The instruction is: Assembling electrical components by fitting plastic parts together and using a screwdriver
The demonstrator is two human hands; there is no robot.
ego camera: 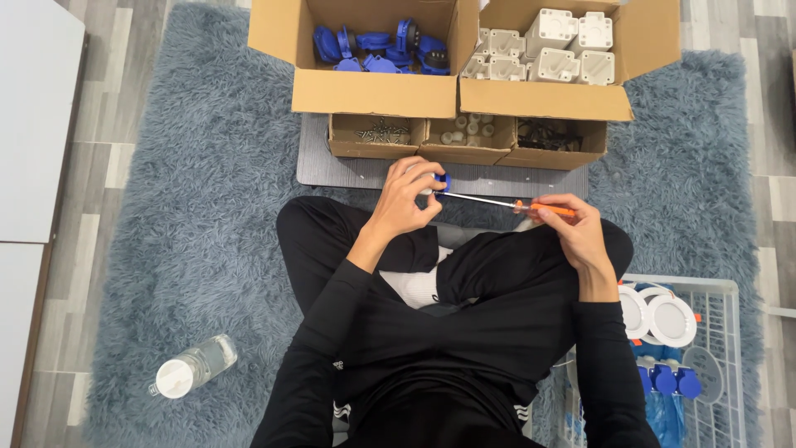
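Note:
My left hand point(406, 195) grips a small blue and white plastic part point(439, 180) above my crossed legs. My right hand point(572, 226) holds a screwdriver point(514, 203) with an orange handle. Its thin metal shaft runs left and its tip meets the blue part. Both hands hover just in front of a grey board point(332, 170) that lies on the rug.
Two open cardboard boxes stand at the far side, one with blue parts point(377, 46), one with white parts point(539, 50). Three small trays point(464, 137) hold screws and small pieces. A white wire basket point(721, 286) with round white discs sits at right. A plastic bottle point(192, 367) lies at left.

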